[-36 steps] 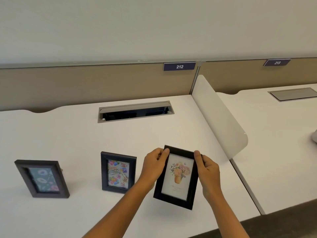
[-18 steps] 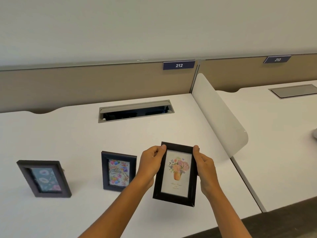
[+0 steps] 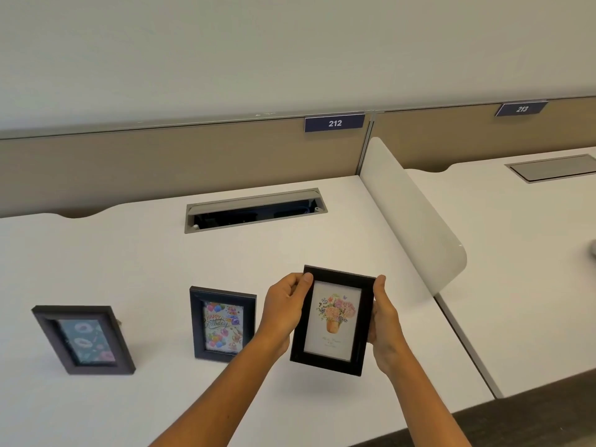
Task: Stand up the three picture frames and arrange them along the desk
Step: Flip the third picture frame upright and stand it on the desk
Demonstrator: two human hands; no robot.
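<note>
Both my hands pinch the flower-print frame by its side rails, my left hand with thumb on the front of the top-left corner, my right hand curled round the right edge. That flower-print frame hangs upright, slightly tilted, just above the white counter. Left of it the birthday frame stands on the counter, and farther left stands the teal frame. Behind them an open cable tray sits in the counter.
</note>
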